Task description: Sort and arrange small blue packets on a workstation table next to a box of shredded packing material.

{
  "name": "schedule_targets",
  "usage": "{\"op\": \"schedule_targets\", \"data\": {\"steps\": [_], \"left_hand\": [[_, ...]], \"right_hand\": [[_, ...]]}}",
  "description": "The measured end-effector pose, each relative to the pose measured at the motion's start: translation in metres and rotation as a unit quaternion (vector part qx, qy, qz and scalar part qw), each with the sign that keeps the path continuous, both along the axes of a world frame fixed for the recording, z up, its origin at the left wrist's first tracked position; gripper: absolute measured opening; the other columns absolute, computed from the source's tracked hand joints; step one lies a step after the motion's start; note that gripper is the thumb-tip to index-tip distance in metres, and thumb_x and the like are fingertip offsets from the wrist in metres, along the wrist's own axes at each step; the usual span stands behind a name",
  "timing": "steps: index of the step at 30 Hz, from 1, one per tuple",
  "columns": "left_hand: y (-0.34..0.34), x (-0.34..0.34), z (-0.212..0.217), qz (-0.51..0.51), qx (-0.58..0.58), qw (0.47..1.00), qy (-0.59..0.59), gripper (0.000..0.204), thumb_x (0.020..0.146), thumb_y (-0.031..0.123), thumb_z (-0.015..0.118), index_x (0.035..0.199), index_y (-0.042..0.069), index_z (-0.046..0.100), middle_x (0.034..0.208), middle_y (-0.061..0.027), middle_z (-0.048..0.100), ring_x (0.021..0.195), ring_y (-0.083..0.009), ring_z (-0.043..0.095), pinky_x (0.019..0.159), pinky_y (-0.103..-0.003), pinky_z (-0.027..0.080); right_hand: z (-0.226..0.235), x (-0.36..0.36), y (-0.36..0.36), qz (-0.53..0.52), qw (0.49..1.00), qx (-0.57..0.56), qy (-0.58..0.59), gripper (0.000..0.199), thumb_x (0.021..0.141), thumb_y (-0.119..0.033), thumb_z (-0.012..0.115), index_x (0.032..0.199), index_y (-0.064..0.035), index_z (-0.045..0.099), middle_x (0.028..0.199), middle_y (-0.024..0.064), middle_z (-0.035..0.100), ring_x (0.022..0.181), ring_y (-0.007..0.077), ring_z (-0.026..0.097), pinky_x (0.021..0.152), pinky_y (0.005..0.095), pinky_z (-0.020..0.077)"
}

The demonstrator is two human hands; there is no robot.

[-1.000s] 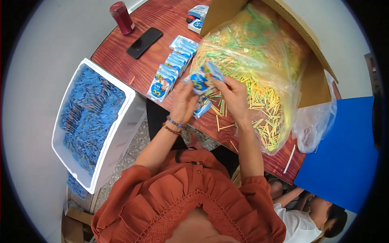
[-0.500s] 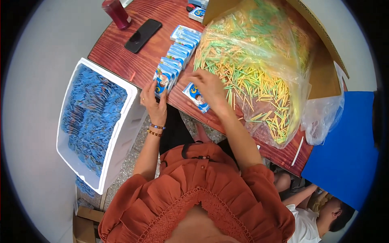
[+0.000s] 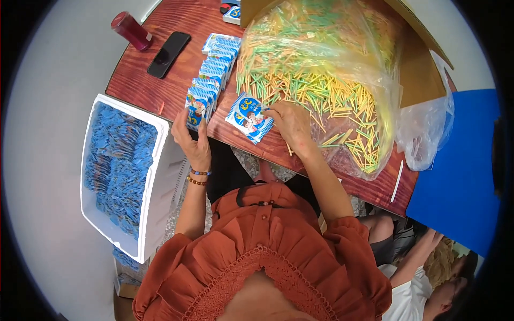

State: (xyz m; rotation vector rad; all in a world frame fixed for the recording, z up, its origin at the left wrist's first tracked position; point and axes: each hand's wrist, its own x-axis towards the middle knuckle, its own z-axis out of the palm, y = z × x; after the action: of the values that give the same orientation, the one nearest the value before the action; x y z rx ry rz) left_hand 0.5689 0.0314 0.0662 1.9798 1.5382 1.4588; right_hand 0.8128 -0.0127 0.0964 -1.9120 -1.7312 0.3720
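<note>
My left hand (image 3: pixel 191 140) holds a small blue and white packet (image 3: pixel 196 110) upright at the near end of a row of like packets (image 3: pixel 216 60) on the wooden table (image 3: pixel 140 80). Over to the right, my right hand (image 3: pixel 289 122) grips the edge of another blue and white packet (image 3: pixel 248 117) lying near the table's front edge. Just beyond that hand is a clear plastic bag of green and yellow sticks (image 3: pixel 321 80) spilling toward me.
A white foam box (image 3: pixel 160 182) full of blue packets stands on the floor at my left. A dark phone (image 3: pixel 168 53) and a red bottle (image 3: pixel 130 29) lie at the table's far left. A cardboard box (image 3: pixel 423 69) holds the bag. Another person (image 3: pixel 428 283) sits at lower right.
My left hand has carried a packet from the middle to the near end of the row. My right hand has drawn back from the sticks with another packet.
</note>
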Motion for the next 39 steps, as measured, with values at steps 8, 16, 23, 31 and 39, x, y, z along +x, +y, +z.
{"op": "schedule_targets", "data": {"steps": [8, 16, 23, 31, 39], "left_hand": [[0.017, 0.073, 0.04, -0.236, -0.102, 0.962, -0.087, 0.028, 0.082, 0.012, 0.07, 0.107, 0.001, 0.061, 0.103, -0.0116, 0.062, 0.096, -0.0222, 0.057, 0.086, -0.034, 0.044], [-0.009, 0.128, 0.038, -0.35, -0.395, 0.762, -0.375, 0.008, 0.089, 0.009, 0.065, 0.093, 0.003, 0.065, 0.08, 0.0006, 0.065, 0.07, -0.0031, 0.057, 0.062, -0.019, 0.046], [-0.018, 0.142, 0.037, -0.362, -0.425, 0.727, -0.399, 0.013, 0.088, 0.006, 0.064, 0.1, -0.001, 0.067, 0.09, -0.0048, 0.069, 0.077, -0.0074, 0.062, 0.069, -0.022, 0.051], [-0.023, 0.145, 0.035, -0.353, -0.484, 0.662, -0.45, 0.016, 0.089, 0.006, 0.064, 0.102, -0.002, 0.067, 0.095, -0.0073, 0.069, 0.083, -0.011, 0.065, 0.073, -0.025, 0.053], [-0.023, 0.149, 0.015, -0.315, -0.455, 0.68, -0.482, 0.014, 0.091, 0.01, 0.063, 0.096, -0.002, 0.067, 0.089, -0.0055, 0.069, 0.077, -0.0104, 0.064, 0.07, -0.026, 0.054]], "right_hand": [[0.029, 0.041, -0.007, 0.131, 0.964, -0.019, 0.229, 0.014, 0.089, -0.014, 0.061, 0.09, -0.002, 0.067, 0.076, 0.0022, 0.063, 0.068, 0.0104, 0.059, 0.062, 0.0251, 0.0463], [0.005, 0.05, -0.042, -0.017, 0.853, 0.006, 0.521, 0.009, 0.087, -0.007, 0.066, 0.094, -0.0004, 0.065, 0.077, -0.0025, 0.063, 0.066, 0.0015, 0.056, 0.054, 0.0175, 0.0416], [0.006, 0.045, -0.055, -0.095, 0.757, 0.08, 0.642, 0.013, 0.086, -0.002, 0.067, 0.098, 0.0027, 0.065, 0.082, 0.0037, 0.066, 0.069, 0.0062, 0.06, 0.059, 0.0189, 0.0476], [0.002, 0.054, -0.064, -0.099, 0.841, 0.08, 0.525, 0.01, 0.086, -0.008, 0.068, 0.088, 0.0011, 0.069, 0.073, -0.0001, 0.065, 0.066, 0.0028, 0.055, 0.055, 0.0192, 0.0429], [0.003, 0.066, -0.077, -0.161, 0.801, 0.063, 0.573, 0.017, 0.092, -0.015, 0.06, 0.088, 0.0008, 0.067, 0.07, -0.0014, 0.062, 0.066, 0.0046, 0.055, 0.059, 0.0205, 0.0434]]}}
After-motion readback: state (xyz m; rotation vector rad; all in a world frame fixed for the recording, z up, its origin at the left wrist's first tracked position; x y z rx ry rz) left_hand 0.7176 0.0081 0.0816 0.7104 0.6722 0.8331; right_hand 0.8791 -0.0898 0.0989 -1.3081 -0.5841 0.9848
